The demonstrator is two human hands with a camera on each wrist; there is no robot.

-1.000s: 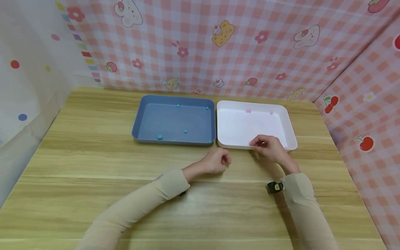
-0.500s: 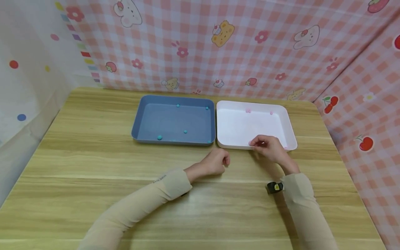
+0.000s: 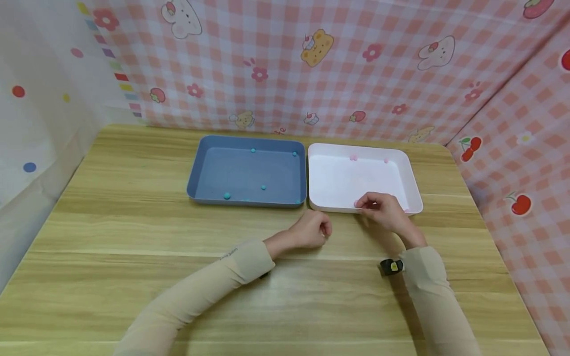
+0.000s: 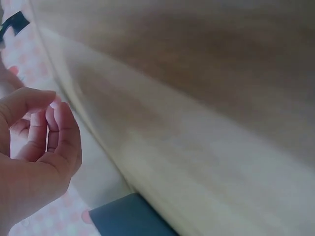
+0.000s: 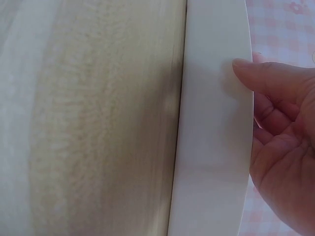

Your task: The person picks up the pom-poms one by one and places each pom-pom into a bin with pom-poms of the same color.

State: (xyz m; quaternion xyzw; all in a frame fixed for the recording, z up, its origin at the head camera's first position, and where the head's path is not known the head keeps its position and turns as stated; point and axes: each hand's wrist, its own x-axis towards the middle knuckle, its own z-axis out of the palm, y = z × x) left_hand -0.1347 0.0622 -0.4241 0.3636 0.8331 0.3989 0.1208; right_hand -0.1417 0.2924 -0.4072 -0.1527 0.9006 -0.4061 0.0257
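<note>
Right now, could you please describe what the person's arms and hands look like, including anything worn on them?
Both arms are covered by long, close-fitting beige sleeves that end at the wrists. The left sleeve bears small dark lettering near its cuff, too small to read. The left hand and right hand are bare, with no gloves or rings visible. A small black device with a yellow spot is strapped at the right wrist.

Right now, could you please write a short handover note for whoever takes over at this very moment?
Left hand: rests on the wooden table just in front of the trays, fingers loosely curled, holding nothing visible.
Right hand: fingers curled over the near rim of the white tray, with something small and pink at the fingertips; whether it is pinched cannot be told.
Blue tray: holds several small teal beads.
White tray: two pink beads near the far wall.
No loose beads show on the table.
</note>
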